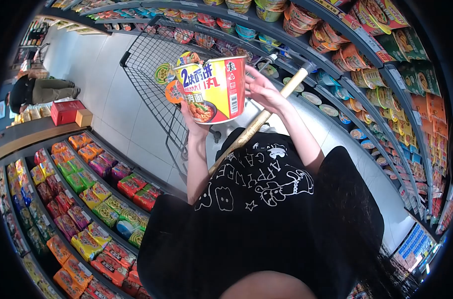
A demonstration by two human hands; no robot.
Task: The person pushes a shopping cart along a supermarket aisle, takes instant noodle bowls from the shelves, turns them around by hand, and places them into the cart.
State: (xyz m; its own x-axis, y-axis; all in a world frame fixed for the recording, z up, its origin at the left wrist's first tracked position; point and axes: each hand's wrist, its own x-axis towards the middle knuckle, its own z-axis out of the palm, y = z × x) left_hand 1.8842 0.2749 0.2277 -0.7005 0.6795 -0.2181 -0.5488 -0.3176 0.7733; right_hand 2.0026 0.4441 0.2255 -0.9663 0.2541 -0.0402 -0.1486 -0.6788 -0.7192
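Tiled aisle [118,87], wire cart [154,107]: I see the left hand [196,123] gripping a noodle tub [214,89], right hand's [265,93] fingers spread alongside.

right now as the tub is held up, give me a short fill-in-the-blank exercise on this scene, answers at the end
1. The hand at the lower left of the noodle tub is the wearer's own ____ hand.
2. The large digit printed at the start of the tub's label is ____.
3. The base colour of the T-shirt is ____.
4. The larger box beside the small tan box is ____.

Missing words: left; 2; black; red
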